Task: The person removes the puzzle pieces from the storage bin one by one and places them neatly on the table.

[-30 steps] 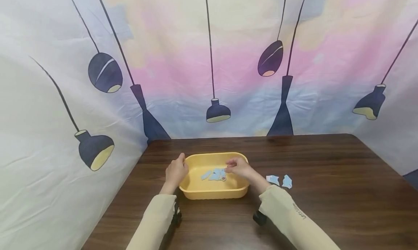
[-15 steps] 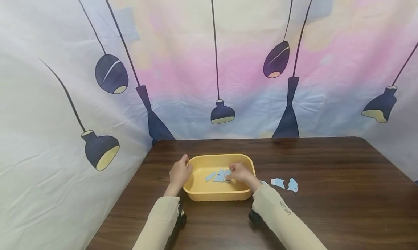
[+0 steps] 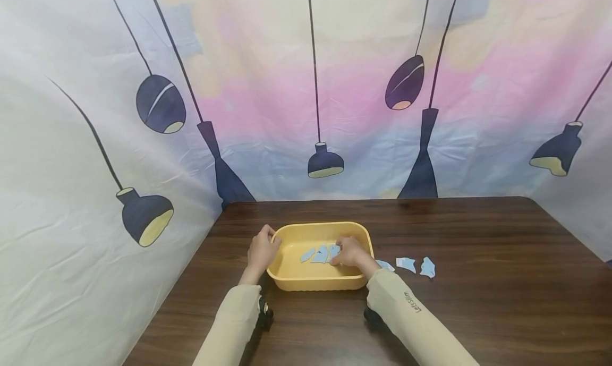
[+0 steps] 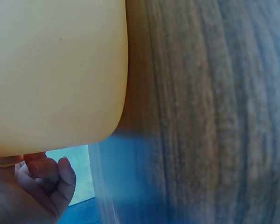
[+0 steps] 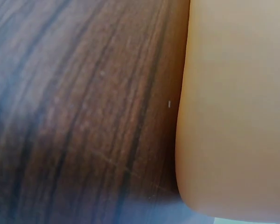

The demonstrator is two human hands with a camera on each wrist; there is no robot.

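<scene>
A yellow plastic basin (image 3: 317, 284) stands on the table; its outer wall fills much of both wrist views. My left hand (image 3: 260, 250) grips the basin's left rim, its fingers curled at the edge in the left wrist view. Inside the basin lie a narrow pale blue paper scrap (image 3: 307, 255) and a wider paper scrap (image 3: 319, 255). My right hand (image 3: 353, 253) reaches in over the right side, thumb and fingertips pinching the edges of the rightmost paper scrap (image 3: 333, 250). The right wrist view does not show this hand.
To the right of the basin, several more jagged paper scraps (image 3: 406, 264) lie on the dark wooden table (image 3: 483, 302), one partly behind the right sleeve (image 3: 413, 310). A cloth backdrop (image 3: 268, 100) printed with lamps hangs behind the table.
My right hand has come down onto the rightmost scrap, which now lies slightly apart from the scrap beside it. The left hand keeps its hold on the rim. The head view has shifted slightly.
</scene>
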